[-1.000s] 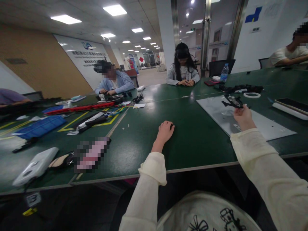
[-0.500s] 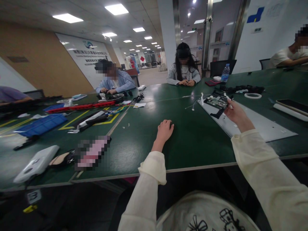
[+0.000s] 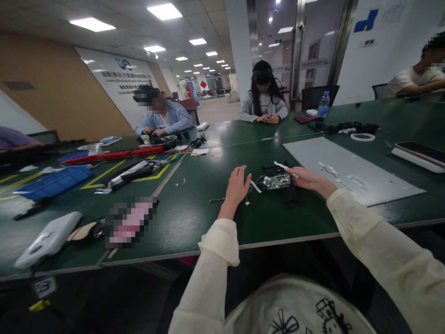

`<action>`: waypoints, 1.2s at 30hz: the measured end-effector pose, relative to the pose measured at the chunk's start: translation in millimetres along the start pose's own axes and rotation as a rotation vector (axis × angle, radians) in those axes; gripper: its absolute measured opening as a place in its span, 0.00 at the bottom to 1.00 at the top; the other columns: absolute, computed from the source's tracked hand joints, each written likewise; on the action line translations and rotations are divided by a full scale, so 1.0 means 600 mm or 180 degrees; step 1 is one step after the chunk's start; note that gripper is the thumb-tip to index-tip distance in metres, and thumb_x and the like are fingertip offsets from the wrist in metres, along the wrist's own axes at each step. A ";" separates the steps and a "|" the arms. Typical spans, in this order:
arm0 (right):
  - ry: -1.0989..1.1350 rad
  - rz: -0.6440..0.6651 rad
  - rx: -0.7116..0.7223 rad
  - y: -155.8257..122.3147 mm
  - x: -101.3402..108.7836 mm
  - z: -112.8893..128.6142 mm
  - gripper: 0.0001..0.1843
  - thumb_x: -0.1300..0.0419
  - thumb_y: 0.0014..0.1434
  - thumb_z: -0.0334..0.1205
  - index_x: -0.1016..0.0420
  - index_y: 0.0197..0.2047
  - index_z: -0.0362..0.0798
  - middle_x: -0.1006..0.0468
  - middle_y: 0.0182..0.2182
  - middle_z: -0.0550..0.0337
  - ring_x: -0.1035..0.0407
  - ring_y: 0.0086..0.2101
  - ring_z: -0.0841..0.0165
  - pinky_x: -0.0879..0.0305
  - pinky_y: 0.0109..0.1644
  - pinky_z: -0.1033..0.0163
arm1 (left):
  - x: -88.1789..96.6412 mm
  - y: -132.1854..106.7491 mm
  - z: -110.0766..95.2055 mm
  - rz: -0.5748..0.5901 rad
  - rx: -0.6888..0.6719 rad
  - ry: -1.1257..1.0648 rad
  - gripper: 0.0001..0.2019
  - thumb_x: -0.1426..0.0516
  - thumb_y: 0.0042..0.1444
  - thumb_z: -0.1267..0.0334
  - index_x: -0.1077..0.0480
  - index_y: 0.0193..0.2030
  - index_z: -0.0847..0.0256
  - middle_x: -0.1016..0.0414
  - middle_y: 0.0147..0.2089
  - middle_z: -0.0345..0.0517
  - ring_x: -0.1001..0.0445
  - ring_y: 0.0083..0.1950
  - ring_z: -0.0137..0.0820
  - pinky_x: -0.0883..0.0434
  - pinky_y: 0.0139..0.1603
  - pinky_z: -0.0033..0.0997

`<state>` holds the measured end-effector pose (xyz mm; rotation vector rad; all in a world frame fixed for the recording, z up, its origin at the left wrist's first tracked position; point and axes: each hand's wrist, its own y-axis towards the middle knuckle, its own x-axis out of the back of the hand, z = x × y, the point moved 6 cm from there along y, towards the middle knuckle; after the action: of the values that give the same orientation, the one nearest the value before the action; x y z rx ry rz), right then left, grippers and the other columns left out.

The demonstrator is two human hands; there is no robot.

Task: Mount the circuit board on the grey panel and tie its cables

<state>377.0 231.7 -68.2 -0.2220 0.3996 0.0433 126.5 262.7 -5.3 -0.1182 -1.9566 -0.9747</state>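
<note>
My right hand grips the right side of a green circuit board in a black frame, held low over the green table. White strips and thin wires with small white connectors trail from the board's left end. Just left of those wires is my left hand, its fingers raised, apart and holding nothing. A grey-white flat panel lies to the right, partly behind my right wrist, with white strips on its surface.
At left lie a blue tray, a white device and a pink item. A white ring, a phone and a water bottle are at right. Two people sit across the table.
My right hand has brought the circuit board leftward from above the panel to the middle of the table, close to my left hand. My left hand has lifted its fingers slightly.
</note>
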 end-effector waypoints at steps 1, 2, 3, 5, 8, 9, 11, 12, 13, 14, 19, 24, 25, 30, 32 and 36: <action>-0.0013 0.0013 0.0001 0.000 -0.004 -0.002 0.06 0.34 0.55 0.35 0.28 0.32 0.45 0.26 0.25 0.63 0.30 0.26 0.75 0.27 0.31 0.71 | -0.004 -0.001 -0.003 0.0103 -0.0064 -0.0005 0.18 0.52 0.67 0.59 0.38 0.60 0.62 0.33 0.58 0.55 0.34 0.60 0.39 0.34 0.61 0.44; -0.0015 0.0014 0.0004 0.001 -0.007 -0.003 0.07 0.33 0.55 0.35 0.29 0.31 0.45 0.26 0.24 0.64 0.30 0.26 0.75 0.27 0.31 0.71 | -0.007 -0.002 -0.005 0.0216 -0.0122 -0.0011 0.18 0.52 0.67 0.58 0.37 0.59 0.62 0.33 0.59 0.55 0.34 0.60 0.39 0.34 0.61 0.44; -0.0010 0.0015 0.0010 0.001 -0.009 -0.003 0.08 0.34 0.55 0.35 0.30 0.31 0.46 0.27 0.24 0.64 0.30 0.25 0.75 0.27 0.32 0.71 | -0.011 -0.003 -0.008 0.0337 -0.0170 -0.0022 0.18 0.52 0.67 0.58 0.36 0.59 0.62 0.33 0.59 0.54 0.34 0.61 0.39 0.35 0.62 0.44; 0.0007 0.0018 0.0031 0.003 -0.010 -0.002 0.08 0.34 0.56 0.35 0.30 0.31 0.46 0.27 0.24 0.64 0.30 0.25 0.75 0.27 0.31 0.71 | -0.016 -0.006 -0.012 0.0584 -0.0208 -0.0062 0.18 0.53 0.67 0.57 0.36 0.59 0.61 0.33 0.60 0.53 0.35 0.62 0.39 0.36 0.63 0.44; 0.0041 -0.0042 0.0117 0.006 -0.004 0.002 0.05 0.36 0.56 0.35 0.30 0.35 0.46 0.25 0.26 0.63 0.31 0.24 0.76 0.28 0.29 0.72 | -0.020 -0.009 -0.016 0.0877 -0.0131 -0.0120 0.20 0.52 0.66 0.55 0.36 0.60 0.60 0.33 0.62 0.51 0.37 0.64 0.39 0.36 0.64 0.45; 0.0072 -0.0122 0.0186 0.008 0.001 0.004 0.06 0.36 0.56 0.35 0.29 0.37 0.47 0.25 0.27 0.63 0.30 0.25 0.75 0.28 0.29 0.72 | -0.021 -0.009 -0.017 0.0948 -0.0103 -0.0130 0.20 0.52 0.66 0.54 0.35 0.60 0.60 0.33 0.62 0.51 0.37 0.65 0.39 0.37 0.64 0.45; 0.0139 -0.0321 0.0338 0.010 0.012 0.007 0.10 0.37 0.56 0.37 0.31 0.41 0.48 0.24 0.30 0.62 0.28 0.27 0.74 0.27 0.31 0.71 | -0.024 -0.010 -0.018 0.1064 -0.0084 -0.0141 0.19 0.52 0.66 0.54 0.33 0.57 0.61 0.31 0.60 0.52 0.36 0.63 0.39 0.36 0.63 0.44; 0.0130 -0.0415 0.0412 0.011 0.018 0.007 0.12 0.37 0.55 0.38 0.31 0.44 0.49 0.24 0.31 0.62 0.27 0.29 0.74 0.27 0.33 0.71 | -0.025 -0.010 -0.018 0.1115 -0.0087 -0.0146 0.18 0.51 0.66 0.55 0.32 0.56 0.61 0.30 0.59 0.52 0.35 0.62 0.39 0.36 0.63 0.43; 0.0063 -0.0489 0.0475 0.012 0.022 0.007 0.15 0.37 0.55 0.39 0.32 0.46 0.50 0.23 0.33 0.61 0.26 0.32 0.73 0.26 0.35 0.70 | -0.027 -0.010 -0.018 0.1156 -0.0089 -0.0152 0.17 0.51 0.66 0.56 0.31 0.54 0.62 0.29 0.57 0.52 0.34 0.61 0.39 0.35 0.62 0.43; -0.0084 -0.0547 0.0527 0.013 0.026 0.007 0.17 0.36 0.55 0.40 0.32 0.48 0.51 0.23 0.35 0.60 0.26 0.34 0.72 0.26 0.37 0.69 | -0.028 -0.010 -0.016 0.1182 -0.0089 -0.0157 0.16 0.50 0.65 0.57 0.30 0.53 0.61 0.28 0.56 0.51 0.33 0.60 0.39 0.35 0.62 0.42; -0.1726 -0.1070 0.1253 0.008 0.040 0.038 0.24 0.36 0.52 0.42 0.31 0.53 0.53 0.21 0.41 0.59 0.27 0.45 0.65 0.31 0.53 0.57 | -0.030 -0.009 -0.008 0.1155 -0.0107 -0.0173 0.13 0.47 0.62 0.62 0.29 0.51 0.59 0.26 0.53 0.49 0.29 0.55 0.37 0.32 0.58 0.41; -0.2935 -0.2279 0.2263 -0.028 0.113 0.112 0.19 0.39 0.51 0.36 0.28 0.48 0.47 0.25 0.50 0.48 0.34 0.54 0.59 0.46 0.64 0.48 | -0.031 -0.007 -0.006 0.1125 -0.0217 -0.0115 0.13 0.48 0.62 0.64 0.28 0.50 0.60 0.26 0.53 0.50 0.29 0.55 0.37 0.33 0.59 0.41; -0.2978 -0.2549 0.2331 -0.038 0.140 0.121 0.18 0.39 0.50 0.34 0.28 0.46 0.46 0.26 0.50 0.47 0.35 0.55 0.58 0.49 0.65 0.46 | -0.031 -0.007 -0.006 0.1121 -0.0217 -0.0110 0.13 0.49 0.63 0.64 0.28 0.50 0.60 0.26 0.53 0.50 0.29 0.55 0.37 0.33 0.59 0.41; -0.2673 -0.3237 0.1774 -0.072 0.269 0.116 0.09 0.34 0.44 0.32 0.33 0.25 0.50 0.25 0.38 0.48 0.34 0.51 0.57 0.44 0.60 0.46 | -0.029 -0.008 -0.007 0.1140 -0.0191 -0.0134 0.13 0.50 0.63 0.65 0.28 0.50 0.60 0.26 0.54 0.49 0.30 0.56 0.37 0.33 0.59 0.41; -0.2559 -0.3183 0.1505 -0.072 0.292 0.103 0.15 0.33 0.42 0.31 0.37 0.18 0.52 0.27 0.30 0.51 0.32 0.44 0.58 0.40 0.55 0.48 | -0.029 -0.008 -0.006 0.1160 -0.0147 -0.0137 0.14 0.50 0.63 0.65 0.28 0.50 0.60 0.26 0.54 0.49 0.30 0.56 0.37 0.33 0.59 0.41; -0.2598 -0.3135 0.1287 -0.063 0.292 0.097 0.17 0.34 0.41 0.28 0.37 0.14 0.53 0.34 0.19 0.59 0.31 0.35 0.60 0.38 0.52 0.47 | -0.029 -0.009 -0.006 0.1159 -0.0147 -0.0175 0.14 0.50 0.63 0.64 0.28 0.50 0.60 0.26 0.54 0.50 0.30 0.55 0.37 0.32 0.58 0.41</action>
<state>563.8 207.6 -76.7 0.0294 -0.5426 -0.8854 136.5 261.7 -20.6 -0.5133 -1.8759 -0.7810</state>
